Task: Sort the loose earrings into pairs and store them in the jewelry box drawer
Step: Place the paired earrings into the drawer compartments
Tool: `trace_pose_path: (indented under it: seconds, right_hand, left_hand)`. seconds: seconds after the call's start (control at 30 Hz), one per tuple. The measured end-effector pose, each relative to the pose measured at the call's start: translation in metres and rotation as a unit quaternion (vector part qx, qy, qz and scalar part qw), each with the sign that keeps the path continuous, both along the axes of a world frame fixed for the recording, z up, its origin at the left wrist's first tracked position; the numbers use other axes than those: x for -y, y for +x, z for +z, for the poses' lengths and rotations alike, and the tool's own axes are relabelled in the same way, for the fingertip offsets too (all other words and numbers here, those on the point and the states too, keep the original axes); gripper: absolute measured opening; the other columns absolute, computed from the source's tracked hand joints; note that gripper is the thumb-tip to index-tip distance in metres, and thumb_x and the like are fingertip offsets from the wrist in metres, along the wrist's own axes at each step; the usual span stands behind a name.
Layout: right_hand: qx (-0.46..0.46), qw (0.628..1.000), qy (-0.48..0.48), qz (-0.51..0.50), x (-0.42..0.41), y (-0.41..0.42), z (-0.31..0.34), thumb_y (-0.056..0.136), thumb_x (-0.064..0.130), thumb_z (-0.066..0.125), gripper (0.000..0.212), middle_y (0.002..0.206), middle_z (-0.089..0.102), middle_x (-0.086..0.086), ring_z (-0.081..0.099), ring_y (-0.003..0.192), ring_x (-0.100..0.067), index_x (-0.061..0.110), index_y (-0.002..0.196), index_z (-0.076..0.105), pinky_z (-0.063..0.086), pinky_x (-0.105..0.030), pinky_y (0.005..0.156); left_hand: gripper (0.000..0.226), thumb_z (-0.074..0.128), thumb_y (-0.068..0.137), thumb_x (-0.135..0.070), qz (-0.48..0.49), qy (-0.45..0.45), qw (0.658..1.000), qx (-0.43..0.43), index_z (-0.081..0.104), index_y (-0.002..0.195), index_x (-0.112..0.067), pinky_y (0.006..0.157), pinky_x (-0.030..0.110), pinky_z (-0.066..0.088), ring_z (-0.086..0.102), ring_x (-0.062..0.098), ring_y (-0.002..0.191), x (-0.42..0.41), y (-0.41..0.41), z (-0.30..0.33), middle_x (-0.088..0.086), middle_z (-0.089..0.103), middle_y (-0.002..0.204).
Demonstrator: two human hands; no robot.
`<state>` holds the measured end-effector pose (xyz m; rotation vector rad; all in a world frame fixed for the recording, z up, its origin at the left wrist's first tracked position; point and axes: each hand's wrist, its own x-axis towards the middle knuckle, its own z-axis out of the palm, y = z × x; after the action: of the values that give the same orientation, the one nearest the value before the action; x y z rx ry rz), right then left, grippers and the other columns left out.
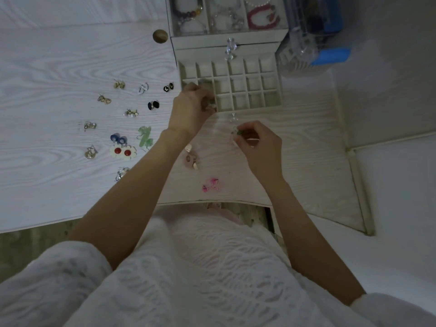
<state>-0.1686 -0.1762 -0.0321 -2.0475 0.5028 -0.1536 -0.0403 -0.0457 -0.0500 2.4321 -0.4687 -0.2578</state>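
Observation:
The jewelry box drawer [273, 100] is pulled out, a grid of small compartments. My left hand [188, 109] hovers over its near-left corner, fingers curled round a small earring. My right hand [257, 142] is in front of the drawer and pinches a small green earring [238, 132]. Several earring pairs lie on the white table to the left: red-and-white flowers [122, 152], green leaf shapes [145, 138], blue ones [118, 138], black ones [153, 105]. Pink earrings [211, 185] and a pale pink pair [191, 159] lie between my forearms.
The jewelry box [226, 41] holds bracelets in its top tray. A round wooden knob [160, 36] sits left of it. A clear organizer with blue items [313, 38] stands to the right. The table's front edge [212, 204] runs near my body.

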Motion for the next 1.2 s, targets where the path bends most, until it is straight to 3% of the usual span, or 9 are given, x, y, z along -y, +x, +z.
trace_pose_path:
  seconds: [0.2, 0.33, 0.43, 0.53, 0.63, 0.87, 1.03, 1.1, 1.2]
  right_hand:
    - [0.038, 0.999, -0.029, 0.023, -0.002, 0.049, 0.009, 0.081, 0.007, 0.067, 0.011, 0.084, 0.066, -0.003, 0.061, 0.076, -0.011, 0.006, 0.092, 0.066, 0.052, -0.019, 0.072]
    - [0.055, 0.992, -0.084, 0.072, -0.013, 0.083, -0.002, 0.078, 0.006, 0.065, 0.011, 0.08, 0.064, -0.005, 0.06, 0.075, -0.016, 0.006, 0.089, 0.063, 0.052, -0.028, 0.067]
    - [0.025, 0.985, -0.123, 0.121, -0.022, 0.098, -0.016, 0.076, 0.004, 0.066, 0.012, 0.082, 0.066, -0.009, 0.06, 0.077, -0.019, 0.004, 0.088, 0.064, 0.052, -0.036, 0.07]
    - [-0.008, 0.982, -0.135, 0.133, -0.022, 0.102, -0.022, 0.078, 0.004, 0.066, 0.015, 0.092, 0.067, -0.012, 0.062, 0.082, -0.023, 0.005, 0.092, 0.069, 0.052, -0.037, 0.075]
    - [0.024, 0.989, -0.118, 0.084, -0.007, 0.088, -0.011, 0.08, 0.003, 0.06, 0.016, 0.089, 0.069, -0.01, 0.063, 0.081, -0.02, 0.007, 0.091, 0.071, 0.053, -0.029, 0.073]
    - [-0.069, 0.985, -0.151, 0.055, 0.029, 0.008, -0.016, 0.081, 0.007, 0.065, 0.022, 0.098, 0.064, -0.008, 0.058, 0.086, -0.022, 0.013, 0.103, 0.067, 0.051, -0.043, 0.081]
    - [-0.141, 0.975, -0.155, 0.069, 0.01, -0.003, -0.036, 0.078, 0.02, 0.07, 0.035, 0.105, 0.056, -0.01, 0.054, 0.092, -0.025, 0.009, 0.108, 0.056, 0.043, -0.033, 0.075]
    - [-0.122, 0.978, -0.158, 0.06, 0.004, -0.001, -0.04, 0.079, 0.018, 0.069, 0.032, 0.101, 0.058, -0.012, 0.055, 0.088, -0.028, 0.006, 0.103, 0.053, 0.041, -0.035, 0.07]
    - [-0.104, 0.981, -0.158, 0.041, 0.004, -0.001, -0.042, 0.083, 0.014, 0.064, 0.021, 0.092, 0.063, -0.012, 0.058, 0.083, -0.028, 0.006, 0.098, 0.052, 0.042, -0.035, 0.067]
  left_hand:
    - [0.018, 0.067, 0.08, -0.018, -0.026, 0.045, 0.995, 0.079, 0.07, 0.096, -0.01, 0.072, 0.04, 0.049, 0.056, 0.034, 0.092, -0.015, -0.004, 0.001, 0.014, 0.063, 0.099]
    - [0.01, 0.067, 0.081, -0.019, -0.046, 0.086, 0.983, 0.157, 0.073, 0.087, -0.015, 0.061, 0.032, 0.043, 0.055, 0.034, 0.086, -0.03, -0.014, -0.004, 0.007, 0.069, 0.091]
    - [0.018, 0.068, 0.077, -0.017, -0.038, 0.105, 0.979, 0.172, 0.07, 0.094, -0.015, 0.071, 0.036, 0.045, 0.055, 0.033, 0.089, -0.038, -0.015, -0.01, 0.008, 0.066, 0.096]
    - [0.027, 0.067, 0.078, -0.021, -0.05, 0.111, 0.98, 0.157, 0.066, 0.104, -0.013, 0.083, 0.042, 0.044, 0.054, 0.033, 0.101, -0.042, -0.011, -0.013, 0.007, 0.064, 0.107]
    - [0.03, 0.062, 0.083, -0.024, -0.068, 0.126, 0.981, 0.131, 0.064, 0.111, -0.012, 0.086, 0.043, 0.04, 0.051, 0.034, 0.109, -0.044, -0.011, -0.015, 0.007, 0.064, 0.113]
    - [0.026, 0.053, 0.082, -0.026, -0.078, 0.063, 0.98, 0.174, 0.068, 0.098, -0.012, 0.079, 0.04, 0.047, 0.056, 0.033, 0.093, -0.035, -0.025, -0.011, 0.009, 0.067, 0.097]
    - [0.032, 0.065, 0.081, -0.012, -0.189, 0.038, 0.979, 0.06, 0.062, 0.113, -0.01, 0.088, 0.041, 0.046, 0.053, 0.032, 0.109, 0.0, -0.048, -0.012, 0.013, 0.059, 0.117]
    - [0.039, 0.064, 0.082, -0.012, -0.21, 0.061, 0.975, 0.027, 0.057, 0.12, -0.01, 0.093, 0.04, 0.044, 0.049, 0.031, 0.116, 0.011, -0.054, -0.017, 0.014, 0.054, 0.126]
    - [0.038, 0.062, 0.083, -0.011, -0.213, 0.077, 0.974, 0.013, 0.057, 0.12, -0.01, 0.089, 0.039, 0.043, 0.051, 0.032, 0.109, 0.02, -0.055, -0.023, 0.014, 0.053, 0.121]
